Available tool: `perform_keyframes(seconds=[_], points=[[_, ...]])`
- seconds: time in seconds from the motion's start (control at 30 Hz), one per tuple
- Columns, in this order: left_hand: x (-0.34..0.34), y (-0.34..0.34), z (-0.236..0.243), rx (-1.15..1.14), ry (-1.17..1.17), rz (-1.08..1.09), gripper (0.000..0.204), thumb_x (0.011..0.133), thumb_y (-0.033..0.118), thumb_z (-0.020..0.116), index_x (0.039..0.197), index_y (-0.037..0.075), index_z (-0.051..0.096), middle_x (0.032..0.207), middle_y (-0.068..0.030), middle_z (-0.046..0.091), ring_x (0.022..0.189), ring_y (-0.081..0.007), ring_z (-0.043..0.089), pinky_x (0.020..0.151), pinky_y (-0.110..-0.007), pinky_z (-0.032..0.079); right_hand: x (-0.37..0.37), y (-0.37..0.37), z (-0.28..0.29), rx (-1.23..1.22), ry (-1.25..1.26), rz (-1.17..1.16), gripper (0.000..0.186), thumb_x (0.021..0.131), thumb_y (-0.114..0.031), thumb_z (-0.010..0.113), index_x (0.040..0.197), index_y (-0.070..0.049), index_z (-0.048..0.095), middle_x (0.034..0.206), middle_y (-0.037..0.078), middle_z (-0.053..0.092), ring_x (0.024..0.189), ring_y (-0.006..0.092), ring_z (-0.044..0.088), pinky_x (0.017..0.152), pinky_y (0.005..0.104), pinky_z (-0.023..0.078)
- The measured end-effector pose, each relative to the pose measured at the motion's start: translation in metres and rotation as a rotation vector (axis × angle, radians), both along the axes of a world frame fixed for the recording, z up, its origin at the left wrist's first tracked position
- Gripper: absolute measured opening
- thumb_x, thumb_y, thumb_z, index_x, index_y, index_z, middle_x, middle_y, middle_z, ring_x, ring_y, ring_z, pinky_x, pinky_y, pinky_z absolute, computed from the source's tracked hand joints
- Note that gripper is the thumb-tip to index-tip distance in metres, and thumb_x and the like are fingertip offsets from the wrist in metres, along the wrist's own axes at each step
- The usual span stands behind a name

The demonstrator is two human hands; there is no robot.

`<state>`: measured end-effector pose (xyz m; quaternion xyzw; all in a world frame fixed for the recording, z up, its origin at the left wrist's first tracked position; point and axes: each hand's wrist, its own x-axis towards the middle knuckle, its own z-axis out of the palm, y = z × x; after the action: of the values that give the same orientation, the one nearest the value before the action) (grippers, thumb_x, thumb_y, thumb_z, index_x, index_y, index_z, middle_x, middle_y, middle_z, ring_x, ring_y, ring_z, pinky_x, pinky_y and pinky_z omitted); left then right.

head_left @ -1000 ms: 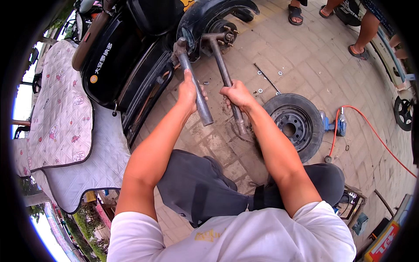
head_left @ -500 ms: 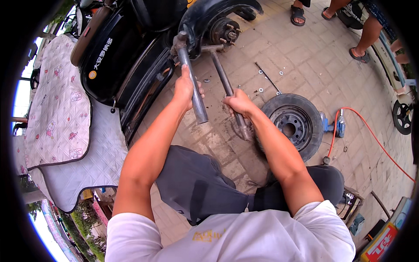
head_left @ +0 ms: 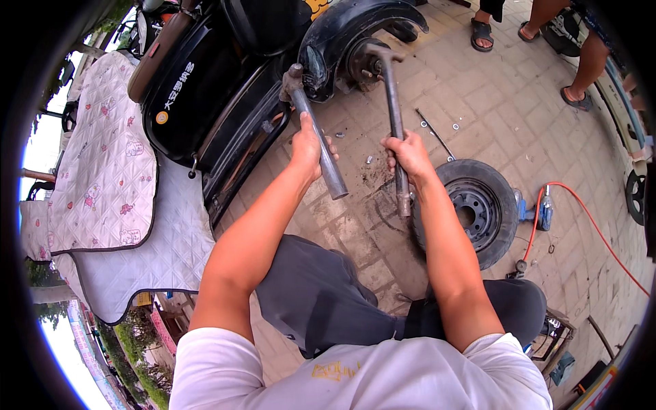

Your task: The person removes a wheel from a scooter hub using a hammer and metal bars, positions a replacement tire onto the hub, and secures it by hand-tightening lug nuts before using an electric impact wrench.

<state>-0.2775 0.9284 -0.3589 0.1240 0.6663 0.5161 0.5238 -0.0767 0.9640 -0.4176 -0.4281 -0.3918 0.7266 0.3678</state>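
My left hand (head_left: 313, 148) is closed around a hammer (head_left: 328, 171) with a grey metal handle; its head points up beside the black scooter (head_left: 205, 116). In my right hand (head_left: 410, 158) is a pick hammer (head_left: 393, 99), a dark metal bar with a long curved head crossing its top. That head overlaps the scooter's bare wheel hub (head_left: 357, 65) in view; whether they touch I cannot tell. Under the black fender (head_left: 335, 31) the hub has its wheel off. A wheel with its tyre (head_left: 504, 225) lies flat on the bricks, partly behind my right forearm.
Washers (head_left: 456, 126), a thin rod (head_left: 435, 134) and small metal pieces lie on the paving. A blue power tool (head_left: 544, 212) and an orange hose (head_left: 581, 205) are right of the tyre. Another person's sandalled feet (head_left: 482, 34) are at the top right. A quilted cover (head_left: 102, 178) hangs at left.
My right hand has raised the pick hammer away from me, bringing its head up over the hub. The left hand still grips the hammer in much the same pose. The view has shifted slightly.
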Motion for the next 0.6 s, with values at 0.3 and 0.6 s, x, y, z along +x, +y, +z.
perform_keyframes(seconds=[0.3, 0.6], points=[[0.011, 0.000, 0.000, -0.022, 0.019, 0.020, 0.056, 0.095, 0.061, 0.033, 0.087, 0.006, 0.040, 0.066, -0.0085, 0.047, 0.051, -0.0213, 0.050, 0.048, -0.039, 0.049, 0.031, 0.013, -0.034, -0.240, 0.131, -0.670, 0.012, 0.085, -0.005, 0.049, 0.074, -0.005, 0.044, 0.055, 0.003, 0.043, 0.044, 0.0162, 0.045, 0.045, 0.0351, 0.046], [0.011, 0.006, 0.006, 0.008, -0.091, 0.054, 0.057, 0.094, 0.062, 0.033, 0.087, 0.006, 0.040, 0.064, -0.0085, 0.047, 0.048, -0.0215, 0.049, 0.045, -0.038, 0.047, -0.021, -0.024, -0.007, -0.033, -0.019, 0.271, 0.015, 0.078, -0.004, 0.058, 0.088, 0.001, 0.047, 0.057, 0.006, 0.051, 0.039, 0.0164, 0.049, 0.037, 0.0319, 0.042]])
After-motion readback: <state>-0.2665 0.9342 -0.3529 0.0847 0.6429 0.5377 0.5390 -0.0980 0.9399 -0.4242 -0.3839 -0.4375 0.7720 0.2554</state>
